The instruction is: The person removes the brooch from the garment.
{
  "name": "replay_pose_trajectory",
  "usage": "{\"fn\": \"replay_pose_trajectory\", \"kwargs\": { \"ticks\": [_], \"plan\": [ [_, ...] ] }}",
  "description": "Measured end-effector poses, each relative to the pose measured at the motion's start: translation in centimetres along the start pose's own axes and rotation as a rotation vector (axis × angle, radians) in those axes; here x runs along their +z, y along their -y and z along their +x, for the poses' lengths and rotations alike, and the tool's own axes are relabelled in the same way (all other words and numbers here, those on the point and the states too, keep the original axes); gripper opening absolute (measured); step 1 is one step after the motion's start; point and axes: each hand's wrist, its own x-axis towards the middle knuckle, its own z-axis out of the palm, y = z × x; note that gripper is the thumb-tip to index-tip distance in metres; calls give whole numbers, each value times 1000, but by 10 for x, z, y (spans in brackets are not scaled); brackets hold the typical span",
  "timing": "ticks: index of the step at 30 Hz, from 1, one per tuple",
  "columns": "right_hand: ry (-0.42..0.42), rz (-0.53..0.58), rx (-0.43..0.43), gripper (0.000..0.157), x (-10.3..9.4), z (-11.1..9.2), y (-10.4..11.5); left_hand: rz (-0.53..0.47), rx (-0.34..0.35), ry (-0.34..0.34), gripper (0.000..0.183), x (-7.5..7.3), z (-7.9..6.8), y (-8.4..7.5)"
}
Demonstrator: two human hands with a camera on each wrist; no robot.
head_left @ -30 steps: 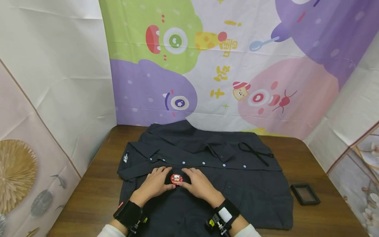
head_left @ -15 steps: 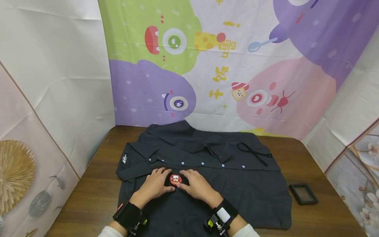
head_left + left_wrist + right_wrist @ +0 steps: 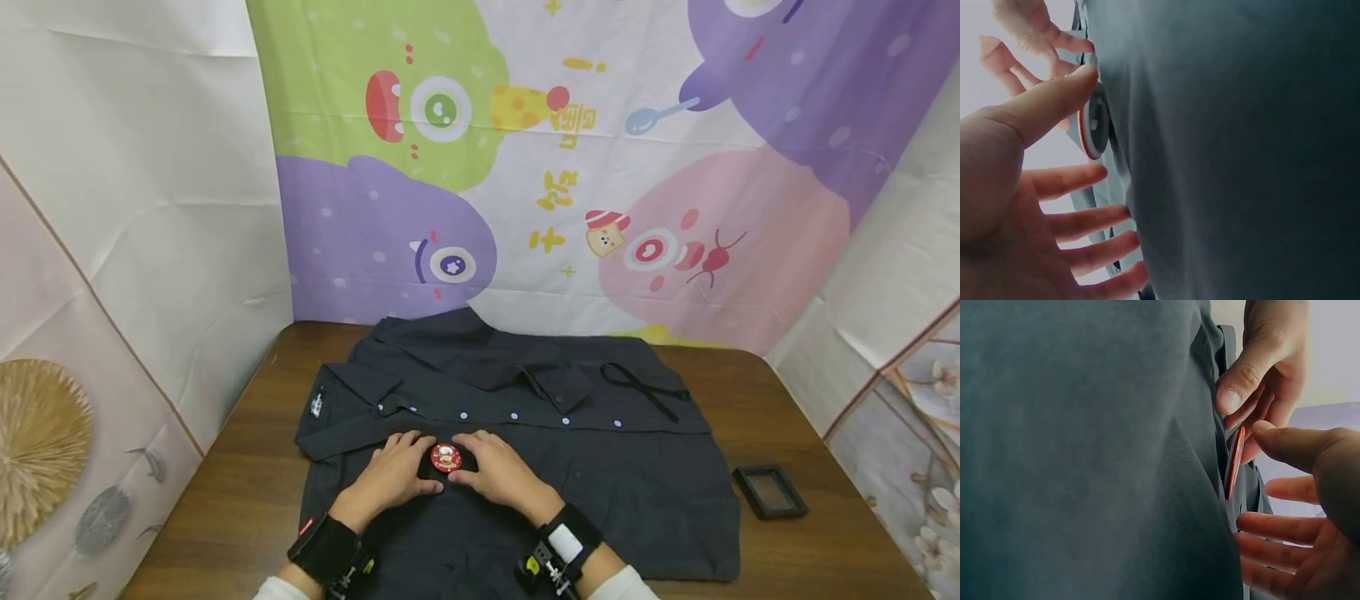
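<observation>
A round red pin badge (image 3: 446, 457) with a cartoon print lies on the dark navy shirt (image 3: 645, 492). My left hand (image 3: 387, 472) is at its left side, fingers spread and resting on the cloth. In the left wrist view, the thumb (image 3: 1054, 103) overlaps the badge (image 3: 1094, 122), whose dark back shows. My right hand (image 3: 501, 468) is at the badge's right, fingers loosely extended. Its thumb tip lies close to the badge's lower right edge. In the right wrist view the badge (image 3: 1234, 464) is seen edge-on, with the right thumb (image 3: 1291, 445) beside it.
The shirt covers much of the brown wooden table (image 3: 240, 475), with a row of white buttons and a black cord (image 3: 645, 383) on it. A small black square frame (image 3: 770, 492) lies at the right. A cartoon-printed cloth (image 3: 525, 167) hangs behind the table.
The right thumb has drawn slightly back off the badge's lower right edge, and more of its face shows. Otherwise both hands hold nearly the same position.
</observation>
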Motion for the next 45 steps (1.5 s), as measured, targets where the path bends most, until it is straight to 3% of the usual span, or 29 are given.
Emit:
{"fn": "replay_pose_trajectory", "kwargs": {
  "ticks": [30,45],
  "plan": [
    [-17,-67,-31,51,7,7,6,15,5,41,65,-1,2,1],
    [-24,-84,-55,51,10,10,5,38,16,0,66,2,2,2]
  ]
}}
